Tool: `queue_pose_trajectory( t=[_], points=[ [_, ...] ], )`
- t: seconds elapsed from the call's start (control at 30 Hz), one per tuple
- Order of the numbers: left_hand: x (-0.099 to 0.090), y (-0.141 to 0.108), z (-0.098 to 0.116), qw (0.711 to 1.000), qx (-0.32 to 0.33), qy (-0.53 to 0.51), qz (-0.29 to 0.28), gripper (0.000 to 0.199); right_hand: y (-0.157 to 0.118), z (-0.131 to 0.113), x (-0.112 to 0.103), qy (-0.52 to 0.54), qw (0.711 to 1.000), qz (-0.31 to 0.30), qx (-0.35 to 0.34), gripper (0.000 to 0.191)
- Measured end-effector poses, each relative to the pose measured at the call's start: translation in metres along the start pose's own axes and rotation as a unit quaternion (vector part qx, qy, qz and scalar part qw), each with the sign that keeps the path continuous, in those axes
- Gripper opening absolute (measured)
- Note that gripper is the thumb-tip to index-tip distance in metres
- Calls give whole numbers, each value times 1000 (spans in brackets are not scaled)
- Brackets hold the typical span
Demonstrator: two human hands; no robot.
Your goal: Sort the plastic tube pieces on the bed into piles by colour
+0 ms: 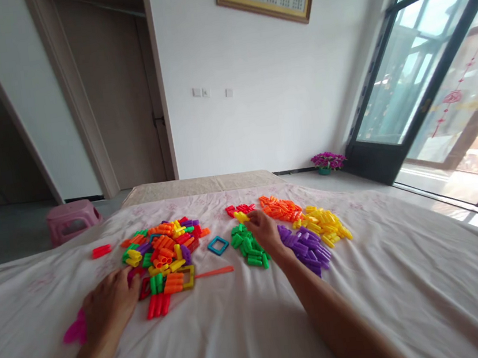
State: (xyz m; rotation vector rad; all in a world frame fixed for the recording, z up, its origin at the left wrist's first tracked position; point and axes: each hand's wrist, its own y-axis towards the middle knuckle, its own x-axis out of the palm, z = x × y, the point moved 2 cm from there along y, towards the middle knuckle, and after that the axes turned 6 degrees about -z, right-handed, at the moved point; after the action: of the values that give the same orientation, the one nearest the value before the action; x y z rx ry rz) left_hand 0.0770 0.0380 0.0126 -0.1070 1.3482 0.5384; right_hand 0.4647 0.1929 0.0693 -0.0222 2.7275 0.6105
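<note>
At the left, my left hand (112,299) rests palm down on the sheet by the mixed pile of coloured plastic building pieces (166,246). Its fingers are loosely spread, with a crimson piece showing at the gap by the thumb. A magenta piece (75,330) lies partly hidden behind that hand. My right hand (266,231) pinches a yellow plastic piece (241,217) over the green tube pieces (251,247). Around it lie separate heaps: red pieces (242,209), orange pieces (281,207), yellow pieces (325,223) and purple pieces (307,249).
Between the piles lies a blue square frame (218,246). An orange strip (215,272) points right from the mixed pile, and red tubes (101,251) sit apart at left. The wrinkled sheet (223,337) covers the surface. Beyond it stands a pink stool (73,217).
</note>
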Motion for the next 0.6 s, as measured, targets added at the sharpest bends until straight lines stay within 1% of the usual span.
queue_pose_trajectory(
  t=[0.1,0.17,0.27,0.33,0.37,0.4,0.43,0.47,0.5,0.53,0.57,0.6],
  points=[
    [-2,-1,3,1000,-13,22,18,49,18,22,-55,64,991,100,66,43],
    [-2,-2,4,999,-11,27,20,49,24,35,-88,113,971,178,112,45],
    [-3,-2,5,999,-13,32,20,49,26,51,-129,170,917,314,175,44],
    [-4,-3,6,999,-17,37,23,48,25,56,-146,192,880,389,194,50],
    [-4,-3,7,999,-18,39,25,48,26,57,-151,194,869,412,193,55],
    [-5,-4,7,999,-18,41,26,48,26,57,-152,190,866,425,185,59],
    [-5,-4,8,999,-19,41,26,48,26,55,-149,179,870,426,172,61],
    [-6,-4,8,999,-19,41,25,47,26,52,-142,163,882,414,156,61],
    [-6,-4,8,999,-18,40,23,47,26,47,-131,145,899,389,138,58],
    [-6,-4,8,999,-16,38,21,47,25,42,-116,127,920,352,118,54],
    [-7,-4,8,999,-14,36,19,46,23,35,-97,109,941,305,95,48],
    [-7,-4,8,999,-13,34,18,46,19,27,-76,92,963,243,73,42]
  ],
)
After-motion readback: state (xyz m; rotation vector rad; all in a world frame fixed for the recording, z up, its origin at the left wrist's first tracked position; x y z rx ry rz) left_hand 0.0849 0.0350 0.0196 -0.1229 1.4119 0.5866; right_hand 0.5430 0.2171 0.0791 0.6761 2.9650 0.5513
